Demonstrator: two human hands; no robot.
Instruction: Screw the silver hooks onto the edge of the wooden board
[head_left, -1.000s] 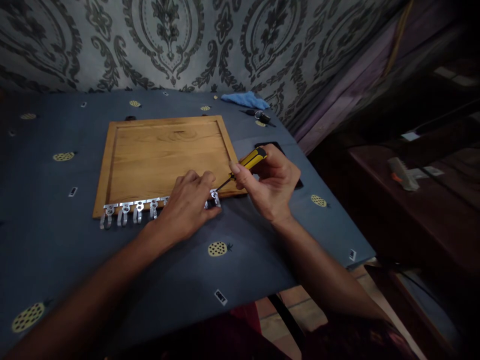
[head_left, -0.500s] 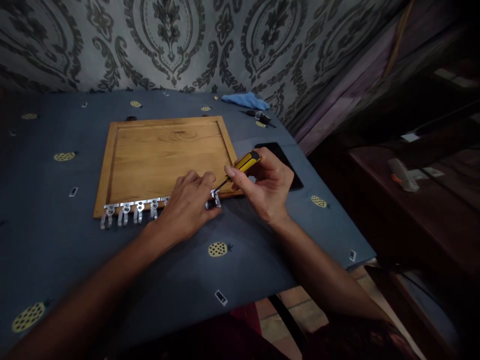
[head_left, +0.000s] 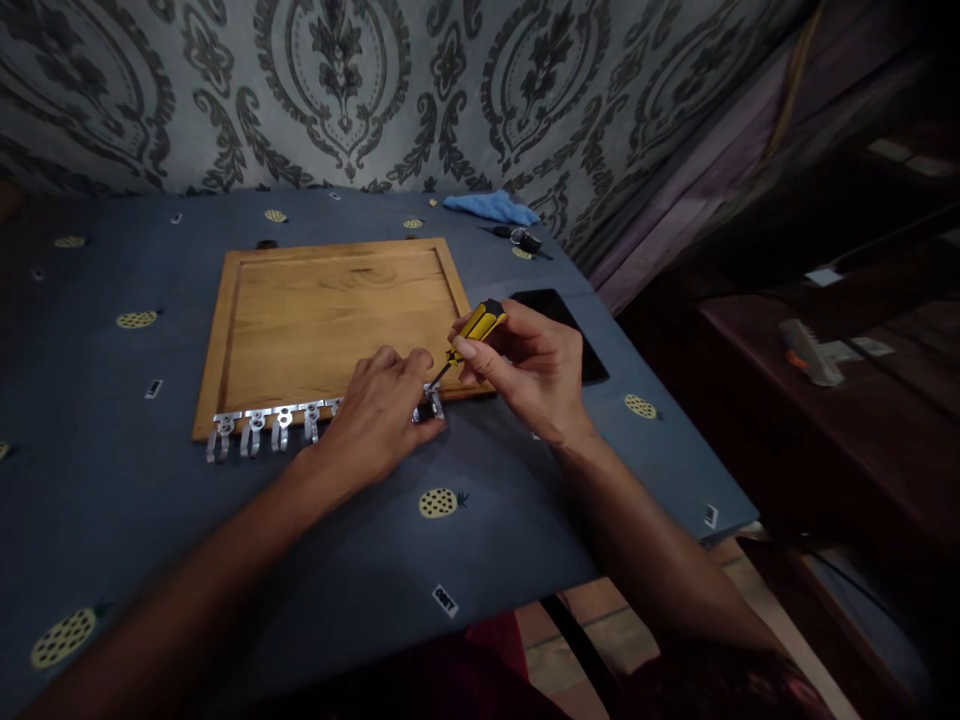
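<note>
A framed wooden board (head_left: 337,320) lies flat, with a metal hook rail (head_left: 282,414) along its near edge. My left hand (head_left: 379,405) presses over the right part of the rail, fingers on the board and thumb by the end hook; it covers some of the hooks. Between the thumb and fingers of my right hand (head_left: 536,370) is a yellow and black screwdriver (head_left: 478,325). Its shaft slants down to the left, and the tip meets the rail near its right end. Whether a screw sits under the tip is too small to tell.
The board rests on a table with a blue pineapple-print cloth (head_left: 300,570). A dark flat tablet-like object (head_left: 574,335) lies behind my right hand. Keys (head_left: 517,238) and a blue cloth (head_left: 491,207) are at the back right. A patterned curtain (head_left: 420,90) hangs behind the table.
The screwdriver's handle has turned in my right hand and stands a little steeper. My left hand stays on the rail. The whole view has shifted slightly.
</note>
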